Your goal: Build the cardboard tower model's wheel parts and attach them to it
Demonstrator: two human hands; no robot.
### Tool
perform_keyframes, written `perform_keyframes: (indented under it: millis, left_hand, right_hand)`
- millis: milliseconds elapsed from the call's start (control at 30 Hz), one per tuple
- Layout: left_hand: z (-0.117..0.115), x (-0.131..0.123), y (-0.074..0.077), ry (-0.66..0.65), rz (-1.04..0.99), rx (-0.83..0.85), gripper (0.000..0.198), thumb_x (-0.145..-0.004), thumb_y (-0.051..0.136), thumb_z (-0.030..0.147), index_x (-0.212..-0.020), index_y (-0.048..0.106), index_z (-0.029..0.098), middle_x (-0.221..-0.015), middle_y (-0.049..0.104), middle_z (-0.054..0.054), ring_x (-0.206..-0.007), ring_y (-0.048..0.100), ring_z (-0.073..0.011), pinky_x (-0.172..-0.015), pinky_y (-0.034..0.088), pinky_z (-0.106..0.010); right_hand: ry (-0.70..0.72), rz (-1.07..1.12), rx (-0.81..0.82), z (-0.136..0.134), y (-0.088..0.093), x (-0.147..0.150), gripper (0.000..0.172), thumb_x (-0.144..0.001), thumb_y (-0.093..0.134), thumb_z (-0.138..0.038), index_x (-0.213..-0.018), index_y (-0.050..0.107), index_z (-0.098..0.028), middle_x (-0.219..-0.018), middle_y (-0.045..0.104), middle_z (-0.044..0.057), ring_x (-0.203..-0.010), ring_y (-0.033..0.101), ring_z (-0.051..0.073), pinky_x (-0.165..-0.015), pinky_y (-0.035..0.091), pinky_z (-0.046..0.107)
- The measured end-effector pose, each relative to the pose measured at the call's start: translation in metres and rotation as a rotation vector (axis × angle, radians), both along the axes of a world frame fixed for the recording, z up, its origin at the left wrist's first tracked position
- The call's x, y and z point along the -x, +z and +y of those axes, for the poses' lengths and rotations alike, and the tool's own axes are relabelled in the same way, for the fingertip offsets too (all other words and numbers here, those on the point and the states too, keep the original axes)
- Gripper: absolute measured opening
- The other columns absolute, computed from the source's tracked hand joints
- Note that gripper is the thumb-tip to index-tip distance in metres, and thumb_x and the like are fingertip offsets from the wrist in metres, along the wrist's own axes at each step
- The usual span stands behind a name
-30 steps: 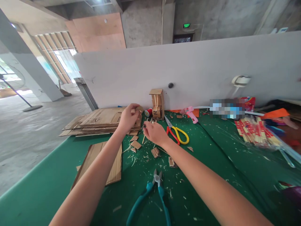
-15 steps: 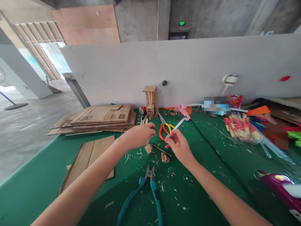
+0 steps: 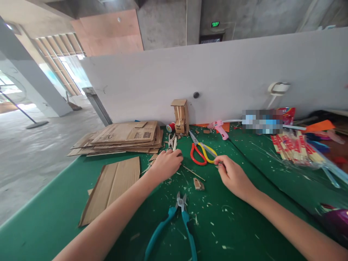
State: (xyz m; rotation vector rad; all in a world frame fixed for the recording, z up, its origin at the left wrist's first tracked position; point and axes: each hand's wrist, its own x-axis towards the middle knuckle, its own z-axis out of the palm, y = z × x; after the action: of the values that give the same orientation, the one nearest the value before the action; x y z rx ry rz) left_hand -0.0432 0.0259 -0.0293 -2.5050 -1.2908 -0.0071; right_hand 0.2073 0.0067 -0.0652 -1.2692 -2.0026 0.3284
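Note:
My left hand (image 3: 167, 165) is low over the green table with its fingers curled down; whatever they grip is hidden beneath them. To its right lies a small cut cardboard piece (image 3: 199, 184), below a thin wooden stick (image 3: 194, 173). In my right hand (image 3: 231, 174), closed fingers pinch one end of a narrow flat grey strip (image 3: 209, 149); its exact kind is unclear. The strip crosses the yellow handle of the scissors (image 3: 199, 148), which have red and yellow grips. Nearer me lie teal-handled cutting pliers (image 3: 180, 206), jaws apart.
A cardboard stack (image 3: 122, 134) and a loose sheet (image 3: 111, 188) lie left. Against the white partition stands a small cardboard box structure (image 3: 181, 117). Behind the scissors is a pink glue gun (image 3: 220, 129), its black cord running right. Packaged sticks (image 3: 293, 146) lie far right.
My right hand has moved right with the grey strip. My left hand has come down, and one of the two small cardboard pieces near it no longer shows. The view has shifted slightly.

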Motion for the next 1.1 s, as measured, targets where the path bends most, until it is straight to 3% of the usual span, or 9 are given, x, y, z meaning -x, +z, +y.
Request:
perform_keyframes:
  millis: [100,200,333,433,600,767,900,1000,1100]
  left_hand:
    - [0.002,0.001,-0.001,0.077,-0.037,-0.021,0.021,-0.089,0.042,0.029,-0.094,0.061,0.02,-0.109,0.057,-0.007,-0.087,0.06,-0.0215,-0.068,0.046,-0.034]
    - [-0.003,-0.002,0.003,0.013,-0.098,0.025,0.022,-0.088,0.045,0.033,-0.095,0.061,0.021,-0.113,0.055,-0.007,-0.091,0.059,-0.0208,-0.074,0.047,-0.034]
    - [-0.011,-0.014,0.005,-0.177,-0.13,0.105,0.022,-0.085,0.05,0.031,-0.103,0.06,0.025,-0.124,0.051,-0.003,-0.101,0.055,-0.0212,-0.082,0.046,-0.034]
    - [-0.008,-0.023,-0.001,-0.113,-0.125,0.057,0.023,-0.087,0.045,0.024,-0.103,0.061,0.024,-0.119,0.054,-0.005,-0.097,0.057,-0.0212,-0.079,0.047,-0.034]
    - [0.012,-0.011,-0.004,0.023,-0.213,0.031,0.023,-0.087,0.044,0.026,-0.098,0.064,0.023,-0.116,0.055,-0.005,-0.093,0.059,-0.02,-0.078,0.048,-0.032]
    - [0.031,0.05,0.023,0.241,-0.426,0.012,0.027,-0.086,0.042,0.034,-0.091,0.066,0.022,-0.106,0.06,-0.005,-0.085,0.062,-0.0193,-0.078,0.047,-0.031]
    - [0.03,0.089,0.059,0.222,-0.482,0.026,0.027,-0.082,0.046,0.035,-0.087,0.068,0.02,-0.091,0.066,-0.007,-0.087,0.06,-0.023,-0.08,0.045,-0.033]
    - [0.017,0.087,0.079,0.158,-0.474,0.082,0.026,-0.081,0.049,0.037,-0.091,0.067,0.021,-0.088,0.067,-0.005,-0.079,0.06,-0.0202,-0.072,0.045,-0.03]
    - [0.0,0.065,0.082,0.175,-0.342,0.275,0.026,-0.077,0.054,0.041,-0.086,0.067,0.021,-0.08,0.066,-0.003,-0.07,0.059,-0.0179,-0.063,0.043,-0.027]
  right_hand:
    - [-0.039,0.064,0.052,0.006,0.001,-0.003,0.02,-0.09,0.036,-0.031,-0.106,0.042,-0.022,-0.086,0.063,0.006,-0.069,0.06,0.019,-0.061,0.043,0.03]
    - [-0.072,0.086,0.102,0.012,0.003,0.001,0.034,-0.088,0.041,-0.038,-0.117,0.041,-0.02,-0.076,0.062,0.002,-0.058,0.057,0.018,-0.053,0.04,0.028]
    - [-0.085,0.244,0.245,0.009,0.01,0.01,0.028,-0.086,0.041,-0.046,-0.085,0.052,-0.021,-0.058,0.048,-0.003,-0.047,0.047,0.014,-0.046,0.036,0.026]
    - [-0.01,0.292,0.381,-0.006,0.015,0.019,0.032,-0.085,0.042,-0.051,-0.075,0.049,-0.022,-0.053,0.037,-0.006,-0.042,0.039,0.011,-0.041,0.031,0.024]
    - [0.179,0.033,0.445,-0.03,0.016,0.031,0.026,-0.072,0.063,-0.046,-0.081,0.059,-0.022,-0.057,0.048,-0.003,-0.047,0.044,0.012,-0.043,0.033,0.023]
    - [0.223,0.0,0.392,-0.029,0.012,0.033,0.018,-0.077,0.057,-0.04,-0.08,0.062,-0.022,-0.065,0.059,0.002,-0.053,0.053,0.016,-0.05,0.038,0.026]
    - [0.209,0.039,0.342,-0.012,0.012,0.048,0.019,-0.078,0.056,-0.038,-0.086,0.061,-0.021,-0.065,0.057,0.002,-0.058,0.053,0.016,-0.053,0.038,0.026]
    - [0.156,0.063,0.356,0.008,0.014,0.071,0.02,-0.076,0.058,-0.037,-0.086,0.059,-0.02,-0.061,0.051,-0.002,-0.055,0.049,0.014,-0.051,0.034,0.024]
    - [0.127,0.09,0.365,0.026,0.014,0.091,0.025,-0.073,0.062,-0.037,-0.089,0.058,-0.018,-0.062,0.046,-0.003,-0.054,0.045,0.013,-0.051,0.033,0.024]
